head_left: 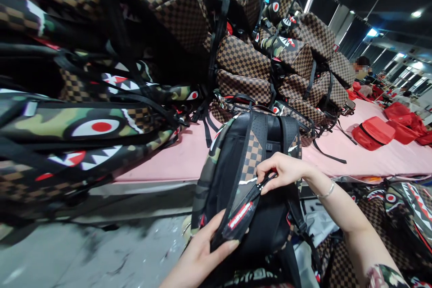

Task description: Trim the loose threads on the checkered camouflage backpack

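Observation:
A backpack (222, 166) with camouflage sides stands upright before me, its black padded back and shoulder straps facing me. My left hand (211, 249) grips the lower end of one shoulder strap (251, 157), beside a red label (240, 216) with white lettering. Higher on that same strap, my right hand (276, 173) pinches a black piece of it with thumb and fingers; what exactly lies between the fingertips is partly hidden. The second shoulder strap (290, 132) hangs to the right, behind my right hand.
Checkered and camouflage backpacks are piled at the left (97, 128) and back (245, 58) on a pink-topped table (162, 162). Red bags (373, 132) lie farther right. More backpacks (378, 216) sit low at the right. A person (361, 69) is in the background.

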Action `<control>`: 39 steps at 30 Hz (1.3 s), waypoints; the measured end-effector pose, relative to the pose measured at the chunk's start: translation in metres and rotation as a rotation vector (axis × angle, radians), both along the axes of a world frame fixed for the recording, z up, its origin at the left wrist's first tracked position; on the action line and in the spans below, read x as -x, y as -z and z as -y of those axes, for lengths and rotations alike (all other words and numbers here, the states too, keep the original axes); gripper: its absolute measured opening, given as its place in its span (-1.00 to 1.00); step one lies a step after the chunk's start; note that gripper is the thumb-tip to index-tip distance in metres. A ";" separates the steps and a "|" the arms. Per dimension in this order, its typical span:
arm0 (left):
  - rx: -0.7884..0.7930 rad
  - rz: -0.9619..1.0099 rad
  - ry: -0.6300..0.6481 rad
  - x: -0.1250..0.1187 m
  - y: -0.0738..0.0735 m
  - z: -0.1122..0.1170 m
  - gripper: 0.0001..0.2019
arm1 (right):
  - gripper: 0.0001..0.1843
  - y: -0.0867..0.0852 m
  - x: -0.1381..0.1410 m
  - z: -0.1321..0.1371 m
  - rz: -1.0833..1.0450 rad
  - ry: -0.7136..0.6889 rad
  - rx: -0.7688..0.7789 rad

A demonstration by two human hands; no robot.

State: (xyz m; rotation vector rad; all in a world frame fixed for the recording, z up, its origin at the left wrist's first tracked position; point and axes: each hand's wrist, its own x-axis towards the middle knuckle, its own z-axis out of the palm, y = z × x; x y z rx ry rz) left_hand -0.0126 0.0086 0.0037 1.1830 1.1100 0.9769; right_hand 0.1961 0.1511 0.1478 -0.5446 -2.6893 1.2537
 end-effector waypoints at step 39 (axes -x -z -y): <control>0.037 0.245 0.037 0.004 -0.038 0.003 -0.46 | -0.77 0.027 -0.009 0.009 -0.442 0.327 -0.516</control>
